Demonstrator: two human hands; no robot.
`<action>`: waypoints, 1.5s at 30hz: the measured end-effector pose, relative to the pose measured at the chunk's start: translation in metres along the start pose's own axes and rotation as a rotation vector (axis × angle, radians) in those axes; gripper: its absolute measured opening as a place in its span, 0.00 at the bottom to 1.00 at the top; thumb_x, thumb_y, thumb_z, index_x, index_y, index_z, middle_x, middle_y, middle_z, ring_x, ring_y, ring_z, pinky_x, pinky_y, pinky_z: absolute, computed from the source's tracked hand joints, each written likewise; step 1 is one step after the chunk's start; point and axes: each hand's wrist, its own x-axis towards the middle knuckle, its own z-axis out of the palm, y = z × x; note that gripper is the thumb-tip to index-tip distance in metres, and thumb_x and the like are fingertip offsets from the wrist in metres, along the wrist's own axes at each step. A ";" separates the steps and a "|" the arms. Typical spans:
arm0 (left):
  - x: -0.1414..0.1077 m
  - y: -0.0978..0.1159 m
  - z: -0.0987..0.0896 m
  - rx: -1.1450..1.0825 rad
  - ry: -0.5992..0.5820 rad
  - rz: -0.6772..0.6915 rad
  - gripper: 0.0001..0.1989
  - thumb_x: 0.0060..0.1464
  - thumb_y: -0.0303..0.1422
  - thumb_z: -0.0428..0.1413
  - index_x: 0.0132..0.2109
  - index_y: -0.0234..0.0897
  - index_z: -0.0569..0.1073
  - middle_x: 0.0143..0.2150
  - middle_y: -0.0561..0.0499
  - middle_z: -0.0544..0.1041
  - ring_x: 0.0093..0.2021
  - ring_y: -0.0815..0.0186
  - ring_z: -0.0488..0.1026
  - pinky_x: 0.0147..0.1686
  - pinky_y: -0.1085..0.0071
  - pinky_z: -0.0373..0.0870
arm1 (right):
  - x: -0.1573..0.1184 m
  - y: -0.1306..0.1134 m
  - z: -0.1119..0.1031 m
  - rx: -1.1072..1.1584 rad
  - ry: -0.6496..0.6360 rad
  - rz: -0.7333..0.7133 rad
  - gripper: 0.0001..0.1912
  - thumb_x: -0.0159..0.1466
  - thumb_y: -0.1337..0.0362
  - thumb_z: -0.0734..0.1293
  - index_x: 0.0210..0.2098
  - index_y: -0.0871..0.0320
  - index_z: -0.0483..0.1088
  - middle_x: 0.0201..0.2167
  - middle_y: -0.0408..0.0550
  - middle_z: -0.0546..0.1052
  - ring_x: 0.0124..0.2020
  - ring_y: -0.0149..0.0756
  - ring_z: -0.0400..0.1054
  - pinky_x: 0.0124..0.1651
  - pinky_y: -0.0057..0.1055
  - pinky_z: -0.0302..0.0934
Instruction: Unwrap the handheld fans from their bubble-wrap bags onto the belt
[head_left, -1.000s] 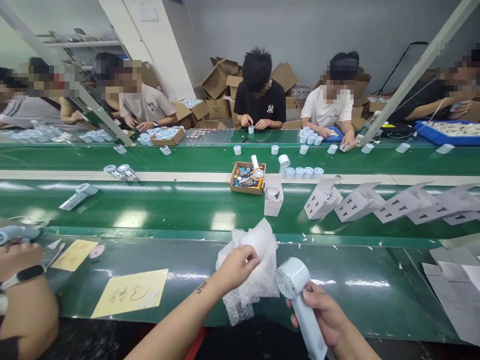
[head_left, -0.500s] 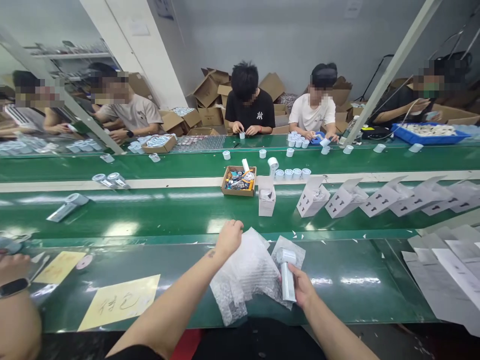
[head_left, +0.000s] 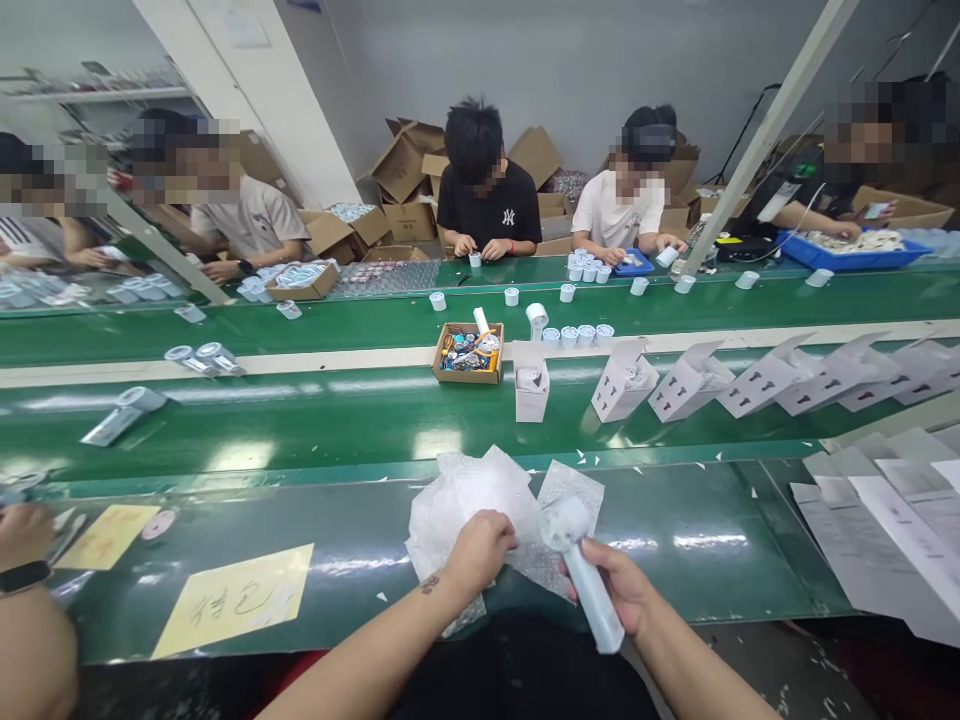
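My right hand (head_left: 619, 585) is closed around the handle of a pale blue handheld device (head_left: 596, 600) with a round head. The device is tilted, its head pointing away from me over a flat bubble-wrap piece (head_left: 574, 487). My left hand (head_left: 484, 545) lies over a rumpled pile of bubble wrap (head_left: 469, 490). Its fingers are curled together, and whether they pinch any of the wrap is hidden. Another bubble-wrap sheet edge shows below my left wrist, by the bench's front edge.
Open white boxes (head_left: 622, 385) line the green belt (head_left: 360, 410) ahead. A carton of small parts (head_left: 469, 355) stands beyond. Yellow paper (head_left: 232, 600) lies left, near a co-worker's arm (head_left: 30, 600); white folded cartons (head_left: 870, 540) are stacked right. Several co-workers sit opposite.
My left hand has drawn back toward me from the wrap's far side, and the wrap has shifted. The device in my right hand has turned, its round head now showing more, and come slightly nearer me.
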 end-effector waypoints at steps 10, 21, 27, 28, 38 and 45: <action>-0.009 0.019 -0.023 -0.507 0.228 -0.151 0.09 0.53 0.33 0.51 0.31 0.33 0.74 0.25 0.50 0.73 0.24 0.67 0.68 0.28 0.69 0.67 | -0.012 0.002 0.041 -0.364 0.056 0.028 0.23 0.45 0.63 0.77 0.40 0.60 0.72 0.28 0.43 0.75 0.23 0.31 0.68 0.23 0.30 0.67; -0.037 0.013 -0.023 0.048 0.331 0.738 0.16 0.59 0.22 0.41 0.38 0.37 0.72 0.33 0.44 0.75 0.35 0.61 0.70 0.37 0.65 0.69 | -0.022 0.019 0.072 -0.051 0.362 -0.086 0.31 0.42 0.60 0.79 0.41 0.53 0.64 0.20 0.37 0.73 0.19 0.31 0.64 0.25 0.30 0.64; -0.031 0.035 -0.021 -0.275 0.101 0.612 0.10 0.56 0.28 0.45 0.35 0.37 0.72 0.32 0.46 0.74 0.35 0.61 0.70 0.37 0.65 0.68 | -0.018 0.038 0.076 0.031 0.475 -0.184 0.25 0.43 0.56 0.77 0.33 0.52 0.62 0.22 0.37 0.72 0.25 0.35 0.68 0.29 0.31 0.63; -0.027 0.037 -0.025 -0.396 0.088 0.443 0.09 0.55 0.29 0.46 0.34 0.37 0.71 0.31 0.48 0.73 0.33 0.63 0.70 0.36 0.67 0.67 | -0.023 0.038 0.073 -0.037 0.497 -0.165 0.24 0.45 0.52 0.76 0.32 0.52 0.62 0.22 0.38 0.71 0.24 0.35 0.67 0.28 0.31 0.62; -0.019 0.078 -0.059 -0.554 -0.278 0.146 0.07 0.48 0.31 0.52 0.32 0.37 0.74 0.28 0.54 0.71 0.30 0.67 0.66 0.33 0.72 0.62 | -0.121 -0.021 0.071 -1.381 0.259 -0.279 0.14 0.63 0.59 0.62 0.23 0.56 0.59 0.23 0.41 0.67 0.25 0.31 0.56 0.28 0.29 0.48; -0.014 0.092 -0.049 -0.474 -0.438 0.115 0.04 0.44 0.28 0.54 0.27 0.36 0.74 0.23 0.57 0.68 0.27 0.70 0.62 0.29 0.74 0.58 | -0.114 -0.031 0.040 -1.284 0.184 -0.344 0.15 0.63 0.62 0.61 0.21 0.57 0.60 0.23 0.40 0.66 0.28 0.32 0.58 0.31 0.28 0.51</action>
